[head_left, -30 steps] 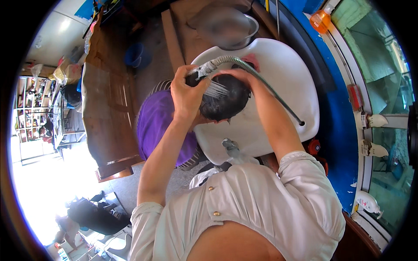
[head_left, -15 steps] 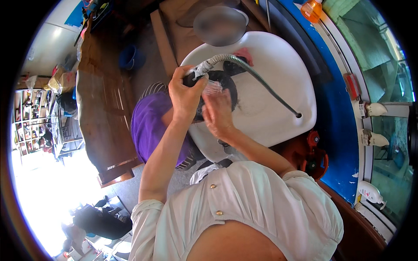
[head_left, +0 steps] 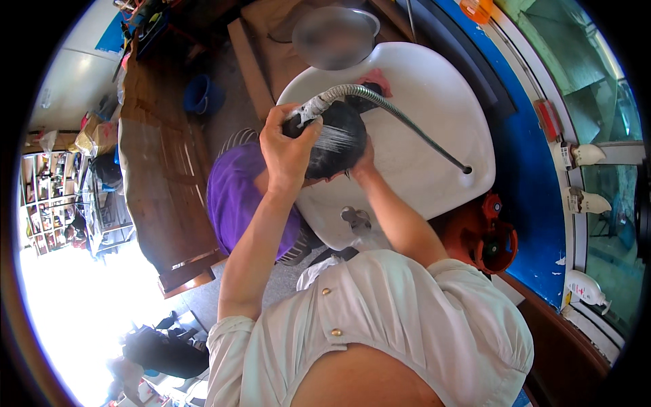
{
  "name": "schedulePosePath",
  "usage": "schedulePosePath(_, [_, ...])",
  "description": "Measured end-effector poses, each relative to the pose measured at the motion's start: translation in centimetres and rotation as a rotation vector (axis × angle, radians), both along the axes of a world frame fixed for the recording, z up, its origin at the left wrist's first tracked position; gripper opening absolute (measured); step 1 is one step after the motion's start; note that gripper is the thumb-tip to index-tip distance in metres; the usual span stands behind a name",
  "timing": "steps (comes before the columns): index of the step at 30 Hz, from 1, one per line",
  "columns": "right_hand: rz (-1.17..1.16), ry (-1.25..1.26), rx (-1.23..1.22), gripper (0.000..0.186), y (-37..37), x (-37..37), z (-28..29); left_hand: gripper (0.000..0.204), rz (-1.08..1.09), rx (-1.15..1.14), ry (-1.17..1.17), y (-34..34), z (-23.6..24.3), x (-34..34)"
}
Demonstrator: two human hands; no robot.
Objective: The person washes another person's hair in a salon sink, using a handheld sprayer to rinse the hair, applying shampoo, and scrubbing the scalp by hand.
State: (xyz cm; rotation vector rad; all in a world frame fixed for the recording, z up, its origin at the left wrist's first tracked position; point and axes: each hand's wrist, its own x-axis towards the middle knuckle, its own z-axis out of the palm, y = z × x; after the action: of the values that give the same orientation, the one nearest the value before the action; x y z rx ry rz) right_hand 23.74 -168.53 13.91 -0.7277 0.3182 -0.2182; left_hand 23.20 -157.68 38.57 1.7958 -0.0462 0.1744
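My left hand point(head_left: 288, 152) is closed around a dark handheld shower head point(head_left: 293, 126) whose neck is wrapped in whitish tape. Fine jets of water point(head_left: 331, 138) spray from it onto the dark wet hair point(head_left: 344, 157) of a person leaning over a white basin point(head_left: 441, 166). Against the right side of that head rests my right hand point(head_left: 365, 165), with its fingers hidden behind the hair. A ribbed metal hose point(head_left: 424, 129) arches from the shower head to a hole in the basin's right rim. A purple cloth point(head_left: 237, 186) covers the person's shoulders.
Beyond the basin stands a round metal bowl point(head_left: 336, 41). A pink cloth point(head_left: 377, 80) lies at the basin's far side, and a tap point(head_left: 355, 217) is at its near edge. On the right are a red gas cylinder point(head_left: 485, 241) and a pump bottle point(head_left: 588, 288); a blue bucket point(head_left: 201, 95) sits left.
My right hand has moved from under the water spray to the right side of the head, uncovering the wet hair. The left hand keeps the shower head in nearly the same place.
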Motion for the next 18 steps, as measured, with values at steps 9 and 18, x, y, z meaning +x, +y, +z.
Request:
schedulePosePath(9, [-0.372, -0.166, -1.122, 0.054, 5.6, -3.2, 11.9, 0.029, 0.016, 0.049, -0.003, 1.3, -0.5, -0.9])
schedulePosePath(18, [-0.371, -0.073, -1.195, 0.046, 5.9, -0.1, 11.3, 0.027, 0.045, 0.078, 0.011, 2.2, -0.8, -1.3])
